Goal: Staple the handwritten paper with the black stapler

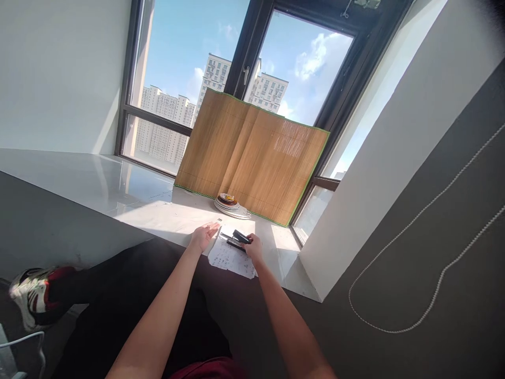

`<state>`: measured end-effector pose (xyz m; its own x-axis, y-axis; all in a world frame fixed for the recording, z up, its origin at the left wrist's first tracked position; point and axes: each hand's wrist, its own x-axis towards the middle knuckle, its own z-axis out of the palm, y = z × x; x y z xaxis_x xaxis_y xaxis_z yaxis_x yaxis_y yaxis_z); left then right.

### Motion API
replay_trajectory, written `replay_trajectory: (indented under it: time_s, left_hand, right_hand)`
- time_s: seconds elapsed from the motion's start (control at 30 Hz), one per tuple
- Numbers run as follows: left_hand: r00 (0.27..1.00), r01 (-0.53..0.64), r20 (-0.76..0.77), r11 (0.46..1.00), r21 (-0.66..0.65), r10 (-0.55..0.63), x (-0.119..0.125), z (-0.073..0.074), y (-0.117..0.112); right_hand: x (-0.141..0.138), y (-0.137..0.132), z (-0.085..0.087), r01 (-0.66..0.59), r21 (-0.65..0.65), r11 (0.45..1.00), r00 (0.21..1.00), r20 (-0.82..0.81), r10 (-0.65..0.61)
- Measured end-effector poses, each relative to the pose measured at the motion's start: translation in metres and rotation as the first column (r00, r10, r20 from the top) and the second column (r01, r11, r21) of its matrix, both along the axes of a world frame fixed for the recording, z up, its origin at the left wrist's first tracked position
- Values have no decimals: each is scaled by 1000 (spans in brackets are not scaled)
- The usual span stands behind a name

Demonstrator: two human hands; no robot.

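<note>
A printed sheet of paper (231, 259) lies on the white window ledge (118, 189) near its front edge. My right hand (254, 248) grips a black stapler (239, 238) that sits over the paper's upper edge. My left hand (204, 235) rests with fingers stretched out at the paper's left corner, touching or just over it.
A stack of plates (232, 207) stands behind the paper, in front of a bamboo mat (252, 155) leaning against the window. A white wall pier (379, 173) bounds the ledge on the right. A bead cord (426, 247) hangs on the dark wall. A sneaker (33, 295) shows lower left.
</note>
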<state>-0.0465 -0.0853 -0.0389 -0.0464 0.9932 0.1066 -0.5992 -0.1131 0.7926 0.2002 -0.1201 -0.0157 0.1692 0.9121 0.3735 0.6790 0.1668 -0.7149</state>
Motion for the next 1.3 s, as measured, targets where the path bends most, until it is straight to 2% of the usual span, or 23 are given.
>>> replay_trajectory:
  time_s: [0.1,0.17,0.23,0.3,0.33,0.37,0.57,0.8,0.87,0.93,1.03,1.13,1.2,1.3]
  left_hand:
    - [1000,10,25,999,33,-11,2,5,-11]
    - [999,23,23,999,44,-24,4,7,-17]
    - [999,50,-24,997,64,-48,5,10,-22]
    - [993,79,-90,993,85,-71,5,11,-25]
    - [990,89,-120,991,96,-77,6,12,-26]
    - [986,93,-148,990,104,-77,6,12,-27]
    - [952,90,-303,985,148,-42,8,13,-32]
    - [940,137,-334,976,167,-75,9,18,-39]
    - [944,146,-318,974,174,-85,8,20,-40]
    - [961,123,-266,980,157,-78,6,21,-40]
    - [990,5,-140,997,82,7,4,22,-37]
    - [992,-84,-95,996,34,86,2,20,-34]
    - [987,-103,-119,994,24,105,1,19,-32]
    - [971,-109,-213,994,12,109,2,18,-31]
  right_hand:
    - [2,0,14,-37,67,997,999,30,35]
    - [-7,-4,25,-105,168,980,993,75,93]
    - [-20,-8,36,-297,280,913,949,189,251]
    - [-35,-9,43,-495,331,803,860,316,400]
    - [-41,-9,45,-552,335,763,825,353,442]
    - [-45,-8,46,-575,332,748,809,366,460]
    - [-45,0,44,-582,323,746,806,356,474]
    - [-48,4,44,-599,255,759,788,356,502]
    - [-45,9,47,-569,249,784,811,330,484]
    - [-31,17,52,-489,268,830,865,274,421]
    - [9,32,65,-233,319,919,971,121,204]
    - [52,50,74,44,284,958,999,-27,-38]
    - [72,64,71,150,212,966,988,-79,-136]
    - [83,84,53,222,75,972,971,-104,-214]
